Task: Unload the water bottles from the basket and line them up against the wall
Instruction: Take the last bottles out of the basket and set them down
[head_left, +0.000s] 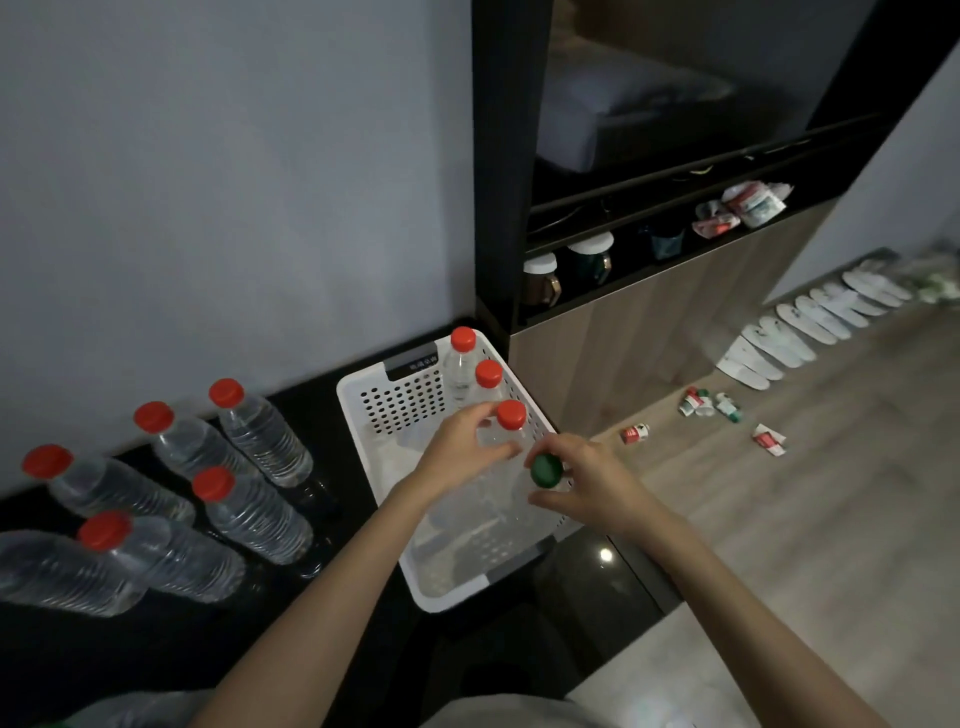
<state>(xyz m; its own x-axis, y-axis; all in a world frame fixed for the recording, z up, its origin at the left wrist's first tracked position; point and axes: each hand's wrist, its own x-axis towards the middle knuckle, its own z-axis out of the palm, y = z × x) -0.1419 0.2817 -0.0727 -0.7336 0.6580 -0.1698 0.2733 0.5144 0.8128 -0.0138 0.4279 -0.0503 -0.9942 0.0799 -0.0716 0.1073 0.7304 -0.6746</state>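
Water bottles (462, 369) with red caps stand in the white basket (363, 400) — the left hand (462, 447) grips the nearest bottle (511, 418) below its cap, and the right hand (589, 483) holds a green-capped bottle (545, 470) at the basket's rim. More bottles (260, 514) stand on the black surface (156, 654) beside the basket, near the wall (234, 208).

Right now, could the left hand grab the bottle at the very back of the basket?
Probably yes, but not straight away. The back bottle stands uncovered in the basket, just beyond the left hand. That hand holds a nearer red-capped bottle, so it would need to let go first.
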